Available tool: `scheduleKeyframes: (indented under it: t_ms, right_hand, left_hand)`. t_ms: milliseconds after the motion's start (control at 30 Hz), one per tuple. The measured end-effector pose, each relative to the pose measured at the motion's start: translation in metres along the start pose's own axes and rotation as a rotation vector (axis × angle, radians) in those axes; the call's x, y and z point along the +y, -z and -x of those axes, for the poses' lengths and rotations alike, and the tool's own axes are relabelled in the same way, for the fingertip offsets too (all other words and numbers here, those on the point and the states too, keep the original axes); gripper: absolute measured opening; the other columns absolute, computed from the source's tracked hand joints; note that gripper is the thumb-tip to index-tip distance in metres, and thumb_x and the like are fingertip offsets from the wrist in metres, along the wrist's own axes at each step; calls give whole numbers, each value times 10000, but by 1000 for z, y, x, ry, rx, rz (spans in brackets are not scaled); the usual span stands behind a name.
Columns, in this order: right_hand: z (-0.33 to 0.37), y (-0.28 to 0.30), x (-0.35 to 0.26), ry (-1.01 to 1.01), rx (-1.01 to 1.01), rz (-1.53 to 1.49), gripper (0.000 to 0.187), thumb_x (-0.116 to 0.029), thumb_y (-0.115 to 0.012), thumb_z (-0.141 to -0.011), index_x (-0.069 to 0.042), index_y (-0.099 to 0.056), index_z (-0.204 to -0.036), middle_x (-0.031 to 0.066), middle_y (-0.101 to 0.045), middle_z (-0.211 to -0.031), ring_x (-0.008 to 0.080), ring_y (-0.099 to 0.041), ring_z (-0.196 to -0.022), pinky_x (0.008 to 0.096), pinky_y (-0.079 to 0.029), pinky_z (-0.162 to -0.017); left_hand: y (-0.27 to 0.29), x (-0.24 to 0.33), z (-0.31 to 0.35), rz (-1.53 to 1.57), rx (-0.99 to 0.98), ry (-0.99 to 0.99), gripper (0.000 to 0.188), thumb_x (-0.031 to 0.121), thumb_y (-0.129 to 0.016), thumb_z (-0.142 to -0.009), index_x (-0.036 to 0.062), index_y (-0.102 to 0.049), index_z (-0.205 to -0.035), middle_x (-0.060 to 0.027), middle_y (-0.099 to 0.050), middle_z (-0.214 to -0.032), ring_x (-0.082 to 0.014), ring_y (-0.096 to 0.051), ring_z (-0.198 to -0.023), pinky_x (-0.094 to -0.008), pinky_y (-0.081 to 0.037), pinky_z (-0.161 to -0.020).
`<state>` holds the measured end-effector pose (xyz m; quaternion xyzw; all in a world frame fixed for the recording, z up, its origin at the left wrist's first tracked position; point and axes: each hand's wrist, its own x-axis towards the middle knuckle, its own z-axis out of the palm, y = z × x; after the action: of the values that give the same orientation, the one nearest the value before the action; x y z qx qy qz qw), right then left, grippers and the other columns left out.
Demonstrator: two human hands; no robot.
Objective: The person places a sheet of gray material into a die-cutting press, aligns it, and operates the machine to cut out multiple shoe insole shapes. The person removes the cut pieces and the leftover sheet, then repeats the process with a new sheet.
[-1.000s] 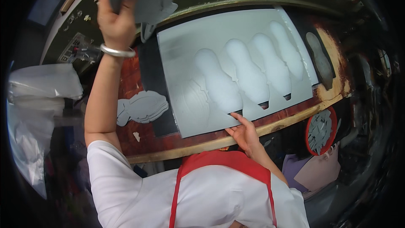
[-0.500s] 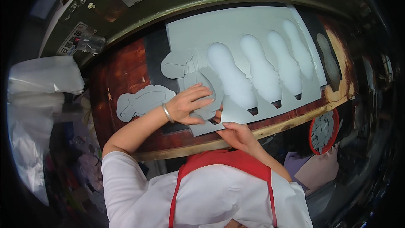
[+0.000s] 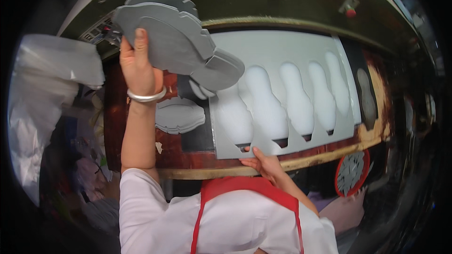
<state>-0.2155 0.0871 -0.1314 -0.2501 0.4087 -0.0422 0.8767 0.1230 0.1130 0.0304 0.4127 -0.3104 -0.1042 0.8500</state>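
Left hand lifts grey cutouts by the sheet
Our left hand [image 3: 141, 73] grips a stack of cutouts [image 3: 165, 42] raised over the sheet's [image 3: 273, 47] far left corner, while our right hand [image 3: 266, 164] pinches the sheet at its near edge. We see a flat pile [image 3: 181, 116] left of the sheet, a dark template [image 3: 366, 95] right of it, and a red bowl [image 3: 337, 176] off its near right corner.

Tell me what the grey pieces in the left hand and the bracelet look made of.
Grey pieces: matte, probably foam or rubber sheet; their thin, even, smooth-cut edges suggest it, though which is unclear.
Bracelet: apparently silver-coloured metal, polished, judging by its bright highlights.
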Motion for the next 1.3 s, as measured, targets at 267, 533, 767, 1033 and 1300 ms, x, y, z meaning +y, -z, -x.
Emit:
scheduleKeyframes:
  t_ms: [267,533,767,1033,1300]
  right_hand:
    - [14,16,-11,-43,-195,248,345,-142,-479,-974,105,-471,-1214,220,-609,-1116,308,-618,-1036,382,-500,-937]
    - [40,27,-23,22,-222,533,340,-92,-505,-963,42,-485,-1276,181,-646,-1066,226,-636,-973,315,-507,-872]
    - [30,19,-33,67,-216,589,340,-70,-522,-951,45,-489,-1269,178,-651,-1062,213,-632,-973,318,-500,-880]
    - [15,9,-40,78,-137,630,344,-113,-556,-937,37,-513,-1244,177,-664,-1018,232,-646,-927,331,-511,-847]
    - [5,-7,-40,67,-167,662,339,-90,-551,-936,46,-506,-1243,162,-664,-1011,218,-638,-930,316,-505,-856]
  left_hand:
    - [36,80,-3,-273,79,-252,250,151,-552,-948,-7,-541,-1141,-74,-622,-1069,-152,-584,-976,-286,-469,-859]
    - [112,96,12,-1226,276,-628,283,80,-644,-870,-9,-576,-1130,-97,-649,-1051,-135,-609,-917,-260,-483,-800]
    - [124,-17,110,-1528,-388,-600,335,32,-645,-721,96,-677,-1049,-73,-690,-965,-224,-666,-788,-316,-557,-695]
    - [143,-40,167,-1483,-705,-102,613,296,-744,-710,98,-536,-1252,-142,-510,-1240,-325,-466,-1199,-501,-370,-1027]
    - [135,-54,179,-1606,-729,-310,661,298,-700,-747,54,-465,-1315,-271,-462,-1273,-439,-458,-1177,-591,-334,-1015]
